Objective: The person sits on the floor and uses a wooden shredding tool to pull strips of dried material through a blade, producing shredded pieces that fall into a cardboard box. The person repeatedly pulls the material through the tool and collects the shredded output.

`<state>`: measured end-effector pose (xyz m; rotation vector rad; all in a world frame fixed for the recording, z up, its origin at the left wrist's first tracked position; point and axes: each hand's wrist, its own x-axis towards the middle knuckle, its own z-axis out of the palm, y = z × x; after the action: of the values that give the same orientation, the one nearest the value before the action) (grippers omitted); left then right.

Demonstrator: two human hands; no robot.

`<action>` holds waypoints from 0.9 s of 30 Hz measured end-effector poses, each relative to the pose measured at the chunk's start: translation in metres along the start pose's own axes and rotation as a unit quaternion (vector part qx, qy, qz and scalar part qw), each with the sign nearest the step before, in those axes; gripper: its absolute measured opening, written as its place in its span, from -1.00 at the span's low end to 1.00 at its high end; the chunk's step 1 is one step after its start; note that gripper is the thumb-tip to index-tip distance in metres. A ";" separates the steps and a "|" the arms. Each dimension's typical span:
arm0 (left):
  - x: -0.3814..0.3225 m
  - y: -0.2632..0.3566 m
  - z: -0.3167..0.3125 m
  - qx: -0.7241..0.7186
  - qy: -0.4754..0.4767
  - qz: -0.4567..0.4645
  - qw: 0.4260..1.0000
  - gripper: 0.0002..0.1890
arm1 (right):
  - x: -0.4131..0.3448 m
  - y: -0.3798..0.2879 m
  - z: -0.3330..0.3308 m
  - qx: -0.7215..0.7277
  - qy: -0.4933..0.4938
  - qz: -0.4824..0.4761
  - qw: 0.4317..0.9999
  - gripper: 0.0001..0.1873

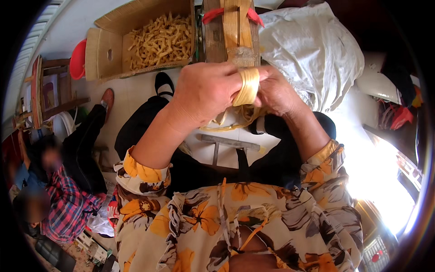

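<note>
A flat pale yellow strip (248, 87), looped into a band, sits between my two hands in front of a wooden bench. My left hand (209, 91) grips it from the left, with its fingers curled in against the band. My right hand (277, 90) pinches its other side; some of these fingertips are hidden behind the strip. Below the hands hang more thin yellow strips (234, 127), loosely coiled. The narrow wooden bench (214, 40) carries a lighter slotted wooden piece (232, 27) and a red cloth tie (213, 15).
An open cardboard box (110, 54) at upper left holds many small tan knotted pieces (163, 40). A large white woven sack (309, 51) bulges at the right. A grey metal bar on legs (231, 142) stands between my knees. Another person (73, 204) sits at the left.
</note>
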<state>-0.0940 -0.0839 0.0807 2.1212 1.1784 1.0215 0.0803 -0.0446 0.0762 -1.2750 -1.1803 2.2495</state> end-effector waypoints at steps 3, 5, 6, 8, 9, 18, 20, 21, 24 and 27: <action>0.000 -0.006 0.004 0.111 0.051 0.075 0.990 -0.77 | -0.002 -0.002 0.009 0.155 -0.029 0.131 0.979 -0.92; -0.003 -0.007 0.008 0.106 0.103 0.128 0.981 -0.79 | 0.005 0.020 0.011 0.155 -0.066 0.096 0.981 -0.94; -0.006 -0.011 0.010 0.109 0.142 0.138 0.974 -0.75 | 0.008 0.025 0.016 0.154 -0.058 0.063 0.984 -0.95; -0.006 -0.017 0.010 0.117 0.202 0.116 0.965 -0.86 | 0.012 0.020 0.019 0.163 0.003 0.017 0.986 -0.96; -0.006 -0.018 0.010 0.118 0.231 0.103 0.960 -0.87 | 0.012 0.012 0.019 0.173 0.059 0.005 0.983 -0.94; -0.021 -0.018 0.011 0.056 0.022 -0.119 0.991 -0.92 | 0.003 0.015 0.020 -0.381 0.130 -0.254 0.880 -0.74; -0.024 -0.018 0.012 0.109 0.012 -0.074 0.991 -0.94 | 0.003 0.016 0.021 -0.485 0.121 -0.290 0.816 -0.74; -0.023 -0.018 0.011 0.095 0.027 -0.049 0.994 -0.95 | 0.002 0.016 0.018 -0.454 0.119 -0.253 0.846 -0.70; -0.016 -0.013 0.000 -0.027 0.083 -0.046 0.995 -0.95 | -0.001 0.013 0.009 -0.312 0.067 -0.138 0.938 -0.58; -0.017 -0.025 -0.015 -0.240 0.185 -0.070 0.950 -0.91 | -0.006 0.007 0.003 -0.064 -0.063 -0.042 0.995 -0.47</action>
<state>-0.1238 -0.0848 0.0650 1.4885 1.0832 1.5055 0.0819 -0.0544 0.0754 -1.1188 -1.4174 2.2520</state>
